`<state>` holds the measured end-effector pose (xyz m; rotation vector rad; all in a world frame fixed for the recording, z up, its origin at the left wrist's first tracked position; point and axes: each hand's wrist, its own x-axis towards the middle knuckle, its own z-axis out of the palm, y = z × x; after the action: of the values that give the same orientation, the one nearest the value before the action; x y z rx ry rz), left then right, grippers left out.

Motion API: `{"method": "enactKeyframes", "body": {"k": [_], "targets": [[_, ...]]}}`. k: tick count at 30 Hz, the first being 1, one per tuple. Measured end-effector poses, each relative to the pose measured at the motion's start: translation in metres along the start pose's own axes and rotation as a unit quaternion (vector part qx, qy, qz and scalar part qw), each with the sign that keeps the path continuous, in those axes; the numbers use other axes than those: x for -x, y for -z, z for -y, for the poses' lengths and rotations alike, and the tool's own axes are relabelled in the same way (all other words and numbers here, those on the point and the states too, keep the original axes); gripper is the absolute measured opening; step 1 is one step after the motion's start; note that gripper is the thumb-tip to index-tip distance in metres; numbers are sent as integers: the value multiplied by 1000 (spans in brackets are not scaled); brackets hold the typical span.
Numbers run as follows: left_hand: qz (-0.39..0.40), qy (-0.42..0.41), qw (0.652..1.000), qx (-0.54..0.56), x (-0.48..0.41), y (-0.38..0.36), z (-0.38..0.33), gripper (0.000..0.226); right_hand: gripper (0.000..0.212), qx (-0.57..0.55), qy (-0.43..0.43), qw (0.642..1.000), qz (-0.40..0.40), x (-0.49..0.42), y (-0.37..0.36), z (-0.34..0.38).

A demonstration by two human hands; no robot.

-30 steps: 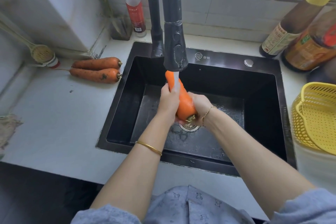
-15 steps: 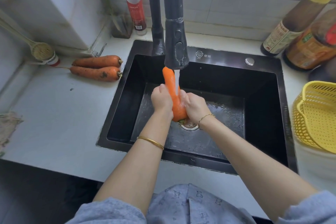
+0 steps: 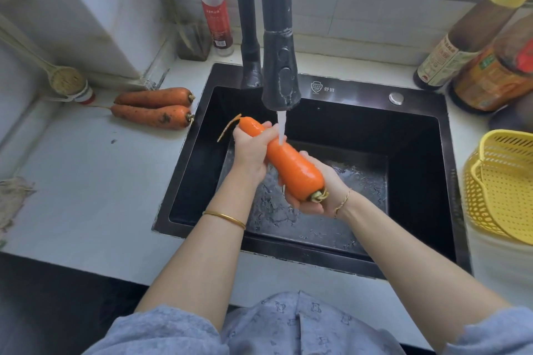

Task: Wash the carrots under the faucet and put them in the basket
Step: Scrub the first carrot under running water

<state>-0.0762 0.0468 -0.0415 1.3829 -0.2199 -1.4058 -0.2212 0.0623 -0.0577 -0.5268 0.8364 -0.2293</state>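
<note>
Since a moment ago the carrot [image 3: 291, 164] has swung from nearly upright to a slant, its thin tip now pointing toward the upper left of the frame and its stem end toward the lower right. Both hands have shifted with it. The left hand [image 3: 253, 150] is wrapped around the narrow end, fingers curled over the top. The right hand [image 3: 317, 196] cups the thick end from below, with the fingers curled up around it. A wiry root tail curls off the tip just past the left hand.

Water [image 3: 281, 127] falls from the black faucet [image 3: 281, 78] and lands on the carrot's middle, between the two hands. The carrot is bright, wet and clean-looking, and it is held above the wet floor of the black sink [image 3: 418, 158]. A gold bangle [image 3: 225, 217] circles the left wrist and a fine chain [image 3: 341, 203] the right; blue sleeves show at the bottom of the frame.

On the white bench [image 3: 86, 181], left of the sink, two soiled carrots [image 3: 151, 116] lie side by side, touching, stem ends toward the sink rim. At the right edge of the frame stands the yellow basket [image 3: 501, 181], well apart from the hands. A red-capped bottle [image 3: 215, 6] stands behind the sink at upper centre, and sauce bottles [image 3: 467, 37] crowd the upper right corner.
</note>
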Motion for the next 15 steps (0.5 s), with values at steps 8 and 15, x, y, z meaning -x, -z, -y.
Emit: {"method": "enactKeyframes", "body": {"k": [8,15], "targets": [[-82,-115,980,-139,9,-13,5,34,56,165,51,980,-94,2,-18,-1],[-112,-83,976,-166,-9,-6,15,76,30,223,111,963,-104,8,-19,-5]]}}
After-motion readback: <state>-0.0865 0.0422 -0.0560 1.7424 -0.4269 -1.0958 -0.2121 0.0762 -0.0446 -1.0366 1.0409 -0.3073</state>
